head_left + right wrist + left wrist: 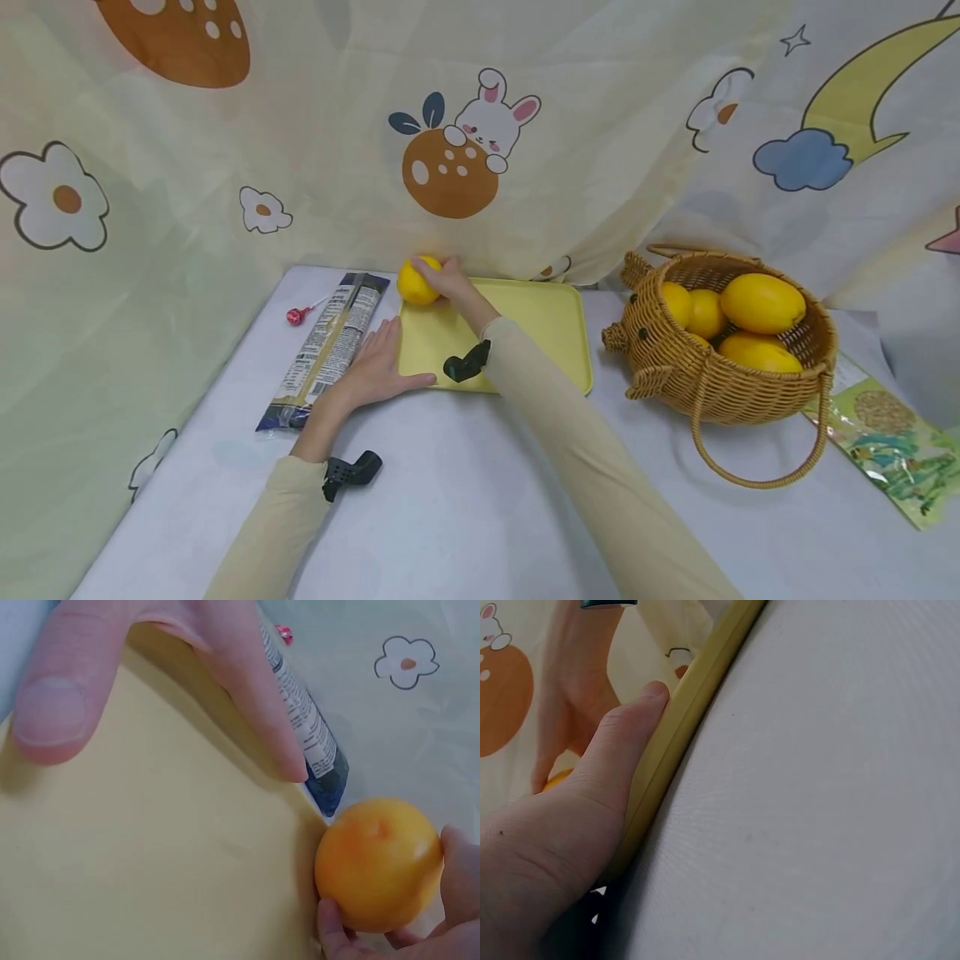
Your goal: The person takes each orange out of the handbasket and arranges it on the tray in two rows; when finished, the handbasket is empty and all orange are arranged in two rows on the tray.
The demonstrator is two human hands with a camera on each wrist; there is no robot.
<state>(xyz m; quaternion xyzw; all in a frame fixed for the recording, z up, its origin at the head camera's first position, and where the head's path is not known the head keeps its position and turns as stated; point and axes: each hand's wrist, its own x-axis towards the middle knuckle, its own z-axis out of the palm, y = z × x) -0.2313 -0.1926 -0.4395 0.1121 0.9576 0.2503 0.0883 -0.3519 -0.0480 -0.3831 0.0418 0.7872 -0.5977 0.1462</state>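
Note:
A yellow lemon (417, 282) is at the far left corner of the pale yellow tray (532, 329). My right hand (450, 280) grips it, with thumb and fingers around its sides in the right wrist view, where the lemon (379, 862) looks more orange. My left hand (375, 371) rests at the tray's near left corner, its fingers extended along the left side. In the left wrist view the thumb (622, 746) lies straight against the tray's front rim (679, 739). Whether the lemon touches the tray floor is hard to tell.
Left of the tray lies a long printed packet (330, 346), with a red lollipop (297, 316) beyond it. On the right stands a wicker animal basket (720, 387) holding several lemons (762, 302), its handle hanging forward. A green packet (888, 446) lies partly behind it.

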